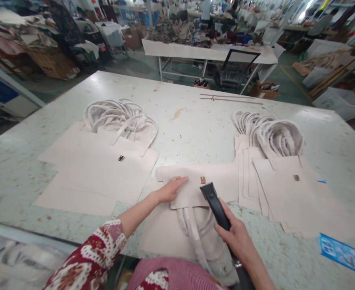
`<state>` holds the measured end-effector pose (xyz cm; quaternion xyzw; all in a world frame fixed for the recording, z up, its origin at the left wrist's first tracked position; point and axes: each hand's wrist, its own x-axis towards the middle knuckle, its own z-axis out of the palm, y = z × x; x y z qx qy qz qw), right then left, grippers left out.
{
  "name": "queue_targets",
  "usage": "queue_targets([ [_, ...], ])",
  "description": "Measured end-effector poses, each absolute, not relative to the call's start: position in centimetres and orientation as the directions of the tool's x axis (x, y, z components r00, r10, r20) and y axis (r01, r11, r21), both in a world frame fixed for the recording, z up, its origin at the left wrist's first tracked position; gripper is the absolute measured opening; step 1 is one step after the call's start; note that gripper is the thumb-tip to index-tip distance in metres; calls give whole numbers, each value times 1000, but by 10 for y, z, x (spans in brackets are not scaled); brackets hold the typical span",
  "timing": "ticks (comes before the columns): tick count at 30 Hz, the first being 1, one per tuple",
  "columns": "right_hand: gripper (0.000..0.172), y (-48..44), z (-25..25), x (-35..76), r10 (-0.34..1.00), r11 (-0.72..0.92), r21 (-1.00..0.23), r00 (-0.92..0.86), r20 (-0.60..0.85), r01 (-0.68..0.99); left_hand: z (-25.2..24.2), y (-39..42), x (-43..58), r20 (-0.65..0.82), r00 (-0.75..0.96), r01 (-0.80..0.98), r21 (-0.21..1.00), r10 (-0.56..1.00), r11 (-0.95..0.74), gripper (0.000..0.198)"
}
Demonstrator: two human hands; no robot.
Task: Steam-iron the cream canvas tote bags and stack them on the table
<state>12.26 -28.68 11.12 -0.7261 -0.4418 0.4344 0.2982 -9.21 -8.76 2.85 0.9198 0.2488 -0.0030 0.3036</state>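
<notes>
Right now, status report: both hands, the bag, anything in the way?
Left hand flat on cream bag. Right hand grips black handheld tool, tip by brass tag. Left stack, right stack alongside, nothing on top.

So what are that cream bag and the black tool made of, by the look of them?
The bag under the left hand looks like matte cream cloth, perhaps canvas: it folds softly and its handles flop. The black tool in the right hand seems hard plastic, smooth with a faint sheen.
</notes>
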Motion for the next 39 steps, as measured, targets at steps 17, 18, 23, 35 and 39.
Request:
queue_targets([
  [17,71,-265,102,116,796,-514,-825,489,-358,234,33,-24,-107,-40,993,117,392,110,-913,58],
  [18,72,-273,103,122,764,-545,-806,532,-364,231,32,-22,-104,-21,997,82,388,80,-918,50],
  [23,76,-293,118,137,694,-645,-720,591,-411,256,15,-28,-87,60,998,-50,408,-28,-911,22],
  [35,74,-216,74,103,758,-634,-772,243,-605,55,-14,-41,-72,121,993,-60,525,5,-849,29],
  [39,75,-221,76,108,706,-693,-721,174,-686,-28,-18,-40,-72,154,988,-82,539,3,-838,28],
])
